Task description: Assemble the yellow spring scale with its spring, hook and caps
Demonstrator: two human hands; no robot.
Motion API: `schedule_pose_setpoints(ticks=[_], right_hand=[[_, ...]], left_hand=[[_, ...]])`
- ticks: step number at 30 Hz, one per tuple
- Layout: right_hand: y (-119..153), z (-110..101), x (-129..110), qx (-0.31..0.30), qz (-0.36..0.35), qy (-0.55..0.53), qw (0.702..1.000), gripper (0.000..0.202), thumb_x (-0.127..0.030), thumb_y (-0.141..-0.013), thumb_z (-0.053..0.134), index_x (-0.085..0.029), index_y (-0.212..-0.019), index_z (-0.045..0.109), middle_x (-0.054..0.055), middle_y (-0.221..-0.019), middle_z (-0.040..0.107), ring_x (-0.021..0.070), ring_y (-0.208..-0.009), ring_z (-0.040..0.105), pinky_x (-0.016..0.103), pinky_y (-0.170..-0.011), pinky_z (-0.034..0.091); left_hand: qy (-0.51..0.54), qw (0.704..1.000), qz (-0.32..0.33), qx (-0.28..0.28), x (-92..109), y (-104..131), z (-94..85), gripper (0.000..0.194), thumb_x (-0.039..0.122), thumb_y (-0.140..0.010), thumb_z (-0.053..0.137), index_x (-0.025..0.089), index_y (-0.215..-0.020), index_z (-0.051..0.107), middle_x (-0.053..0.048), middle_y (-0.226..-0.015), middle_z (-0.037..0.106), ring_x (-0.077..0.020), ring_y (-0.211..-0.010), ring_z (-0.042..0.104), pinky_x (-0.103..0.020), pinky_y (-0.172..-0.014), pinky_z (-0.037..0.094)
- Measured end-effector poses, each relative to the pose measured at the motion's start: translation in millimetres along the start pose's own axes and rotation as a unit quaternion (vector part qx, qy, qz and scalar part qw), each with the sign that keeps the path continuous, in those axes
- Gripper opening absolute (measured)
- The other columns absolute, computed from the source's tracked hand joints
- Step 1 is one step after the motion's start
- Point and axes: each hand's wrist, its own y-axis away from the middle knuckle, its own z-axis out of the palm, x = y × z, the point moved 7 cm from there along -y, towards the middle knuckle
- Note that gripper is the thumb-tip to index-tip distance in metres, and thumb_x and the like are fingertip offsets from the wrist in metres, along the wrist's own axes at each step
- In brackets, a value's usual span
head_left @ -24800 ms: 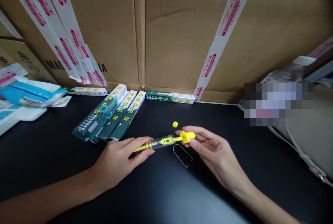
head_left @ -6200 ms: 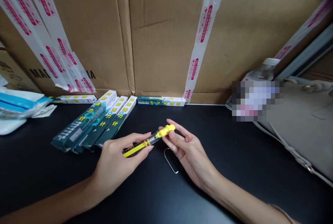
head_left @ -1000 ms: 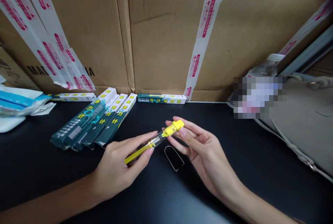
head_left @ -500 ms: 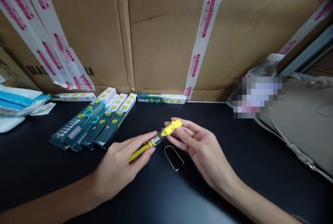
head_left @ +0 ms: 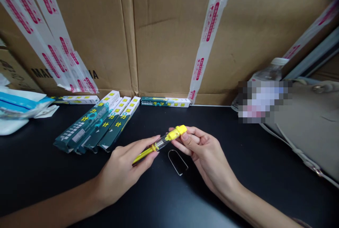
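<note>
A clear tube with yellow parts (head_left: pixel 162 142) is held aslant above the black table, its yellow cap (head_left: pixel 177 133) up and to the right. My left hand (head_left: pixel 127 166) wraps round the tube's lower part, thumb and fingers on opposite sides. At the other end, my right hand (head_left: pixel 202 146) pinches the yellow cap between thumb and fingers. A thin metal wire loop (head_left: pixel 170 159) lies on the table below the cap, touched by neither hand.
Several green and white boxes (head_left: pixel 116 129) lie at the left back, one more (head_left: pixel 165 101) against the cardboard (head_left: pixel 169 44). A blue and white packet (head_left: pixel 23 102) is far left. A bottle (head_left: pixel 267 72) and a grey bag (head_left: pixel 307 125) stand right.
The right fingers have closed further round the yellow cap. The view has shifted slightly, and the left hand keeps its hold on the tube.
</note>
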Motion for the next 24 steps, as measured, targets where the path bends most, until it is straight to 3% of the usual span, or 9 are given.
schedule_pose_setpoints(ticks=[3, 6, 8, 10, 12, 14, 17, 19, 24], right_hand=[[-1.4, 0.3, -0.4, -0.002, 0.005, 0.002, 1.0, 0.019, -0.027, -0.077, 0.085, -0.016, -0.09, 0.076, 0.003, -0.095, 0.08, 0.0142, -0.091, 0.076, 0.023, -0.092, 0.061], [-5.6, -0.3, -2.9, -0.017, 0.017, 0.044, 0.999, 0.028, -0.033, -0.078, 0.084, -0.015, -0.097, 0.073, 0.005, -0.097, 0.08, 0.0165, -0.094, 0.076, 0.026, -0.092, 0.061], [-8.7, -2.9, -9.3, -0.026, 0.007, 0.12, 0.992, 0.041, -0.039, -0.079, 0.082, -0.017, -0.111, 0.069, 0.006, -0.1, 0.078, 0.0194, -0.094, 0.076, 0.031, -0.086, 0.064], [-10.4, -6.8, -20.9, -0.028, -0.036, 0.258, 0.965, 0.055, -0.043, -0.08, 0.08, -0.022, -0.127, 0.062, 0.006, -0.103, 0.077, 0.0222, -0.092, 0.075, 0.036, -0.078, 0.065], [-9.2, -6.0, -32.6, -0.044, -0.102, 0.449, 0.887, 0.053, -0.04, -0.083, 0.078, -0.025, -0.131, 0.062, 0.006, -0.101, 0.075, 0.0227, -0.087, 0.073, 0.039, -0.074, 0.064], [-5.0, 0.9, -34.9, -0.099, -0.159, 0.598, 0.779, 0.036, -0.032, -0.088, 0.073, -0.026, -0.124, 0.069, 0.006, -0.104, 0.072, 0.023, -0.088, 0.07, 0.043, -0.079, 0.061], [1.4, 7.9, -26.0, -0.181, -0.189, 0.684, 0.681, 0.032, -0.024, -0.094, 0.066, -0.029, -0.126, 0.069, 0.008, -0.116, 0.065, 0.024, -0.102, 0.065, 0.045, -0.092, 0.056], [2.6, 10.1, -20.7, -0.207, -0.19, 0.693, 0.664, 0.024, -0.023, -0.094, 0.065, -0.029, -0.115, 0.074, 0.007, -0.116, 0.064, 0.0231, -0.104, 0.064, 0.042, -0.092, 0.055], [0.7, 13.4, -14.3, -0.221, -0.169, 0.66, 0.698, 0.01, -0.014, -0.093, 0.066, -0.02, -0.086, 0.07, 0.003, -0.098, 0.065, 0.0177, -0.092, 0.065, 0.033, -0.085, 0.055]], left_hand=[[0.01, 1.0, -0.023, -0.014, -1.0, -0.3, 1.9, 0.027, 0.028, -0.099, 0.055, 0.021, -0.123, 0.066, -0.001, -0.097, 0.08, -0.0146, -0.073, 0.077, -0.023, -0.07, 0.065], [0.023, 0.998, -0.055, -0.025, -3.3, 0.7, 2.7, 0.026, 0.028, -0.099, 0.055, 0.021, -0.122, 0.065, 0.002, -0.081, 0.076, -0.0088, -0.047, 0.064, -0.02, -0.049, 0.056], [0.037, 0.996, -0.082, -0.029, -5.9, 1.8, 2.1, 0.024, 0.029, -0.098, 0.055, 0.02, -0.119, 0.064, 0.007, -0.063, 0.067, -0.0076, -0.038, 0.055, -0.019, -0.042, 0.048], [0.058, 0.991, -0.114, -0.028, -9.7, 3.1, 1.0, 0.02, 0.029, -0.098, 0.054, 0.019, -0.114, 0.061, 0.011, -0.051, 0.055, -0.0089, -0.038, 0.053, -0.019, -0.042, 0.045], [0.083, 0.986, -0.145, -0.03, -13.7, 4.3, 0.9, 0.017, 0.03, -0.098, 0.052, 0.019, -0.111, 0.056, 0.011, -0.05, 0.052, -0.0101, -0.041, 0.055, -0.02, -0.045, 0.045], [0.109, 0.978, -0.174, -0.042, -17.1, 5.1, 2.8, 0.016, 0.031, -0.098, 0.05, 0.02, -0.11, 0.052, 0.01, -0.054, 0.055, -0.0105, -0.045, 0.057, -0.021, -0.047, 0.046], [0.143, 0.965, -0.21, -0.059, -21.2, 5.0, 5.7, 0.018, 0.034, -0.099, 0.05, 0.02, -0.11, 0.05, 0.008, -0.06, 0.059, -0.0098, -0.045, 0.057, -0.021, -0.047, 0.046], [0.152, 0.962, -0.219, -0.065, -22.7, 4.6, 6.7, 0.02, 0.035, -0.1, 0.048, 0.02, -0.113, 0.051, 0.005, -0.069, 0.064, -0.0102, -0.048, 0.059, -0.022, -0.048, 0.047], [0.064, 0.982, -0.172, -0.052, -22.3, 6.2, 3.5, 0.026, 0.031, -0.104, 0.036, 0.023, -0.125, 0.05, -0.004, -0.098, 0.072, -0.0175, -0.086, 0.071, -0.032, -0.076, 0.056]])
